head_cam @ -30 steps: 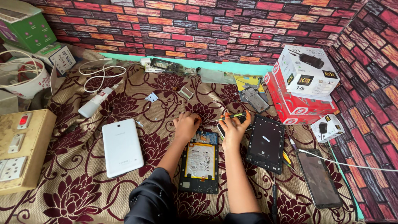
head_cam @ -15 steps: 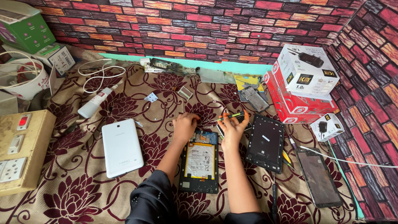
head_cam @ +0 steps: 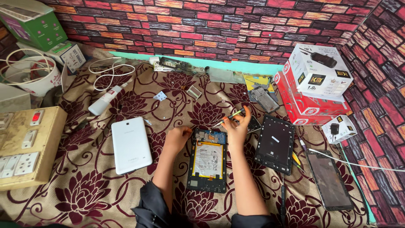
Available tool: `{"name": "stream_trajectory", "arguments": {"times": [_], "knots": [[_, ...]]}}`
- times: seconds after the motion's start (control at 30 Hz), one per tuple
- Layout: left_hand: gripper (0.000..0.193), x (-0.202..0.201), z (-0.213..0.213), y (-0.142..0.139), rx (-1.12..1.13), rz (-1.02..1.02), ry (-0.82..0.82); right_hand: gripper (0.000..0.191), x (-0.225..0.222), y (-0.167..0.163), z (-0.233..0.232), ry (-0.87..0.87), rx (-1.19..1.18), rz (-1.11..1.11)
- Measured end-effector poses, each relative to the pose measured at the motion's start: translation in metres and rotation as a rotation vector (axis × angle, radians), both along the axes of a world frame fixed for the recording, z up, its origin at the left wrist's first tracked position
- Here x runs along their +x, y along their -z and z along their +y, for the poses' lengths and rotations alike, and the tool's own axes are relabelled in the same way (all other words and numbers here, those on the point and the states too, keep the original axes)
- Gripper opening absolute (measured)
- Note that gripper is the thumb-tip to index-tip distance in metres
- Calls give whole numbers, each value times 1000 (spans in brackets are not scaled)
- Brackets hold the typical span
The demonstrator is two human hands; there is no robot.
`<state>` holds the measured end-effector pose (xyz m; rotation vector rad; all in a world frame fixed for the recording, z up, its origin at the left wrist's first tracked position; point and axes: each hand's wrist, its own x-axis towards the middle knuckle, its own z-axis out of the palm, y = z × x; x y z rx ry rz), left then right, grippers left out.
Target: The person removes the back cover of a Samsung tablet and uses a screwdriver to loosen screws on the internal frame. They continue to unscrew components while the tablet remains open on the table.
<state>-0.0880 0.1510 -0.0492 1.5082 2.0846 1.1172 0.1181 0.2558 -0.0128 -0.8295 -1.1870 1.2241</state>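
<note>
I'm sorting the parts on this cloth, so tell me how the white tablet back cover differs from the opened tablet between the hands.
The white cover is a plain, smooth shell; the opened tablet shows its battery and circuit board in a dark frame. The cover lies apart, to the left of the left hand, untouched; the opened tablet has that hand at its top corner and the right hand, holding a thin tool, by its top right. Both lie flat on the floral cloth.

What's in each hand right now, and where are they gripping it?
The right hand pinches a thin green-tipped tool near its lower end. The left hand holds nothing; it rests on the opened tablet at its top-left corner.
</note>
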Motion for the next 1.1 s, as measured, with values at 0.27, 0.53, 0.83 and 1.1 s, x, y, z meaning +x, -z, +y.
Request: {"name": "stream_trajectory", "arguments": {"times": [0.27, 0.53, 0.83, 1.1], "knots": [[32, 7, -21, -6, -34, -20, 86, 71, -9, 0, -11, 24, 223, -352], [34, 10, -24, -15, -42, 39, 94, 66, -16, -4, -26, -2, 292, -425], [30, 10, -24, -14, -12, 18, 118, 65, -30, 7, -42, -162, 395, -392], [31, 14, -25, -22, -43, 51, 109, 62, -31, 10, -46, -138, 471, -437]]}}
